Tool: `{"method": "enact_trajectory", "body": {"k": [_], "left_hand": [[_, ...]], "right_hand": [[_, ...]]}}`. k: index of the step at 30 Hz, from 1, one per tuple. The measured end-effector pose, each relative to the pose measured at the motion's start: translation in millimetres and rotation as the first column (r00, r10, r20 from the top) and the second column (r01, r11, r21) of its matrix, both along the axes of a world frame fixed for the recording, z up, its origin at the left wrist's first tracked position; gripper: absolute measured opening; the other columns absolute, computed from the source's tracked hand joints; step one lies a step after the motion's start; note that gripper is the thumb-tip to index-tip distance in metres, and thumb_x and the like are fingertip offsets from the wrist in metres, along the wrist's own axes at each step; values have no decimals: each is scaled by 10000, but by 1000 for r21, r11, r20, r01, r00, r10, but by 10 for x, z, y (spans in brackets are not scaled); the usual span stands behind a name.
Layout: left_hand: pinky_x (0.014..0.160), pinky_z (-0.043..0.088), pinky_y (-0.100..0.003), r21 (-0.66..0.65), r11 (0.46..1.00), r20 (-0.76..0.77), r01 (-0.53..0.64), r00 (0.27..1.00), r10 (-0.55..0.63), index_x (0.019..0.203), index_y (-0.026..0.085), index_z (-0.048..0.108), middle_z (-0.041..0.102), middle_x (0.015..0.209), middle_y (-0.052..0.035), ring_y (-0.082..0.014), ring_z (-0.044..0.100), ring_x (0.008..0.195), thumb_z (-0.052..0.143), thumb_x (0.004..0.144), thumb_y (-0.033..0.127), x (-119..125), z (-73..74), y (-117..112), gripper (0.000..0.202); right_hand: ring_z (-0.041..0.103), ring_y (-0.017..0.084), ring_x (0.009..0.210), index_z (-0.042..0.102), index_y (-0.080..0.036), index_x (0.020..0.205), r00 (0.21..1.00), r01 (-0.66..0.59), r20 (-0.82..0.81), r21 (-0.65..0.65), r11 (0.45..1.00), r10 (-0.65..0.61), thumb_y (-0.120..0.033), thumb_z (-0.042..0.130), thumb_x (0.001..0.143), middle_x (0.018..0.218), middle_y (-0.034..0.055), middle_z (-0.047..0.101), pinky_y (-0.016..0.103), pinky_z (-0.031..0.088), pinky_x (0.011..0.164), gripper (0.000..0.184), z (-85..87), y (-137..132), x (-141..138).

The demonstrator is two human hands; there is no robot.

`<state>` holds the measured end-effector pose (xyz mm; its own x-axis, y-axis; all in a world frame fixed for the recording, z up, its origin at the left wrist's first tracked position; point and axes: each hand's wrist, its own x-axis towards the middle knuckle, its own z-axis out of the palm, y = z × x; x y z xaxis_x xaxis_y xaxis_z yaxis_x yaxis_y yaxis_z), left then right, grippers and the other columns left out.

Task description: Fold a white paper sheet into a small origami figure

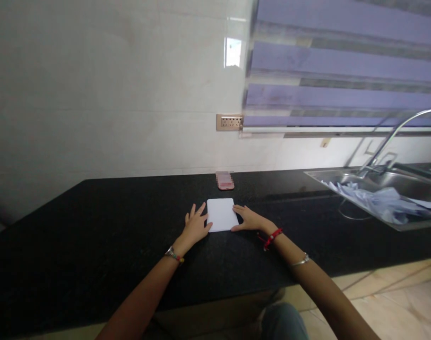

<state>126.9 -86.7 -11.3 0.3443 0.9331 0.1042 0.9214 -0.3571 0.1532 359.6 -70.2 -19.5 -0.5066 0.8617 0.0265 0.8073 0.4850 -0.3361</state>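
A white square sheet or stack of paper (222,215) lies flat on the black countertop (95,245). At its left side, my left hand (196,226) has its fingers spread, with the thumb touching the lower left corner. My right hand (249,219) rests at the opposite edge, fingers stretched out and touching the upper right corner, thumb near the lower right one. Neither hand closes round the paper. Just behind the paper lies a pink phone-like object (225,181), its upper part pixelated.
On the right, a metal sink (389,227) holds crumpled clear plastic and white sheets (385,200) under a curved faucet (389,137). A wall socket (230,123) sits beside the purple-striped blind (329,61). The counter's front edge runs below my forearms.
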Motion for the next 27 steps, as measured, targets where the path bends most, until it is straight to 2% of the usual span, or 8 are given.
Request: {"method": "enact_trajectory", "body": {"k": [8,12,17,21,27], "left_hand": [[977,214,-535,-1,999,1,-33,999,33,1180,240,491,218,1419,-71,-329,125,1295,356,831,442,-4,-67,-7,425],[982,221,-514,24,999,1,-37,999,37,1218,193,452,242,1406,-109,-323,149,1291,274,846,494,-45,-72,8,510],[988,236,-476,10,998,-5,-54,999,54,1233,198,436,283,1390,-97,-293,173,1289,289,852,467,-90,-75,71,488],[1000,212,-485,-18,1000,-3,16,1000,-16,1239,221,423,353,1355,-77,-270,198,1284,303,850,466,-89,-79,83,475],[986,69,-600,-51,985,-12,164,986,-165,1277,258,354,348,1357,-65,-295,179,1284,389,786,555,-84,-76,28,575]], "right_hand": [[284,316,1246,372,-136,1266,998,30,-49,-19,999,-31,-569,636,578,1322,180,358,500,189,1020,855,19,-35,-23],[250,300,1263,319,-85,1298,993,40,-112,-29,999,-43,-541,645,587,1362,203,265,437,195,1046,905,-9,-12,22],[270,264,1256,315,-97,1309,983,18,-181,15,1000,-15,-532,618,633,1356,183,273,401,206,1051,859,-19,19,66],[308,278,1232,358,-66,1290,994,-9,-104,32,999,12,-561,645,581,1325,200,334,391,241,1033,911,1,20,49],[366,285,1201,481,-108,1215,998,-44,-48,27,999,45,-584,605,613,1302,175,395,403,272,1010,777,29,16,43]]}}
